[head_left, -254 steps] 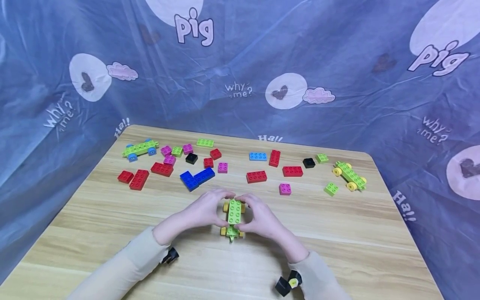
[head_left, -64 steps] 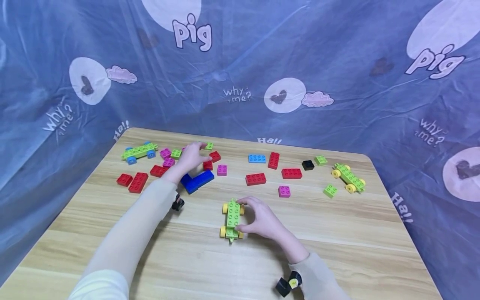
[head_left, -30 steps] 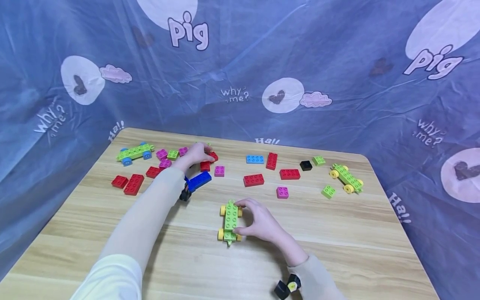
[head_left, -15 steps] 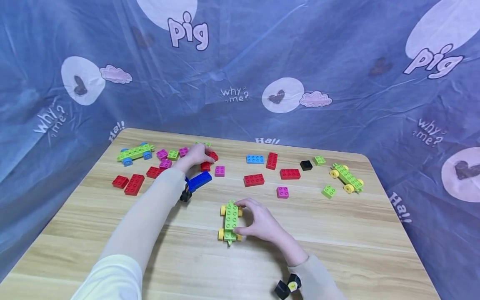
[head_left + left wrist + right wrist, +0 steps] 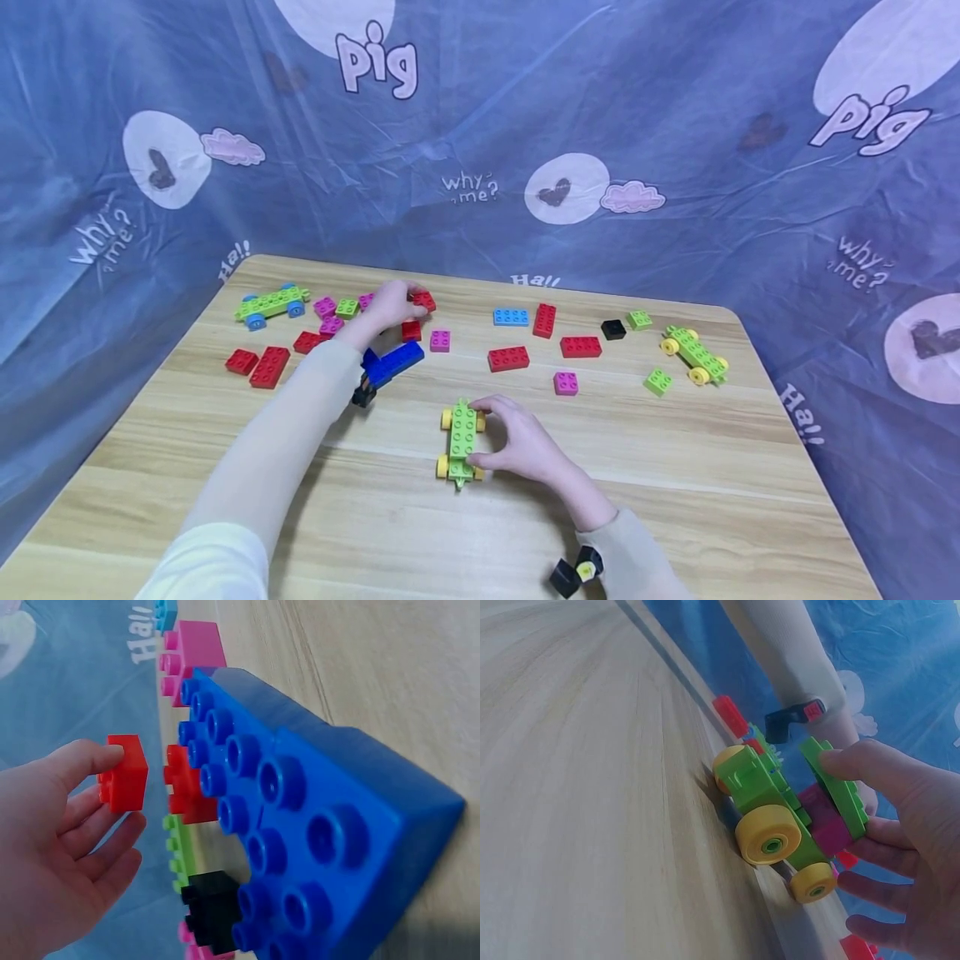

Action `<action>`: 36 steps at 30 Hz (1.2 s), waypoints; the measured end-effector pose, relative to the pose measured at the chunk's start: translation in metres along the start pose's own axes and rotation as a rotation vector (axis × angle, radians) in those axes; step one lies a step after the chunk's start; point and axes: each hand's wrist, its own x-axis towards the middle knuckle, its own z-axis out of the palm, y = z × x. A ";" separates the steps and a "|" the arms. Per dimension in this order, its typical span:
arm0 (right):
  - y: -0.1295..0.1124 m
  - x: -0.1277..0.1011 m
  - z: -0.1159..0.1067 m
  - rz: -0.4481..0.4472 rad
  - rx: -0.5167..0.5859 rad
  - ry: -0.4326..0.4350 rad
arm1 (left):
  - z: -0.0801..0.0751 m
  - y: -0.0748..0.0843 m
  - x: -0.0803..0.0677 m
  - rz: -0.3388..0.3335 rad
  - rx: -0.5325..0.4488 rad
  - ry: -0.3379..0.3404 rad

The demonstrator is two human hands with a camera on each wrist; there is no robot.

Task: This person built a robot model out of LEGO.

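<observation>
Blue cloth (image 5: 480,108) printed with words, pale circles and pink clouds hangs behind and beside a wood-grain surface (image 5: 420,533). Toward its far edge, the left hand (image 5: 388,305) pinches a small red brick (image 5: 127,772) between thumb and fingers, the remaining fingers loosely bent; the left wrist view shows the brick held clear of the surface. Nearer the person, the right hand (image 5: 521,437) grips a toy car (image 5: 461,470), thumb and fingers spread to the ends of its top brick (image 5: 832,784).

Loose bricks lie scattered across the far half of the surface: two dark blue bricks (image 5: 397,362) touching, a light blue brick (image 5: 511,317), a black brick (image 5: 613,329) and others. A blue-wheeled base (image 5: 272,304) stands at the far left, a yellow-wheeled base (image 5: 695,354) at the far right.

On its yellow wheels (image 5: 769,834), the car has a light green body, with magenta (image 5: 829,825) visible beneath the long light green top brick.
</observation>
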 end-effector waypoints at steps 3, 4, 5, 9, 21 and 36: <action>0.000 0.000 -0.001 -0.002 0.002 0.001 | -0.001 0.003 -0.006 0.030 0.018 0.021; 0.000 0.000 -0.001 -0.007 0.002 0.002 | -0.001 0.004 -0.008 0.041 0.026 0.027; 0.000 0.000 -0.001 -0.004 0.002 0.002 | -0.001 0.005 -0.010 0.055 0.033 0.031; 0.000 0.000 -0.001 -0.002 -0.002 0.000 | 0.000 0.014 -0.023 0.099 0.062 0.046; 0.000 -0.001 0.000 0.003 0.002 -0.011 | -0.007 0.048 -0.057 0.257 0.077 0.074; -0.006 0.000 -0.006 0.014 0.001 0.071 | -0.002 0.081 -0.113 0.487 0.091 0.117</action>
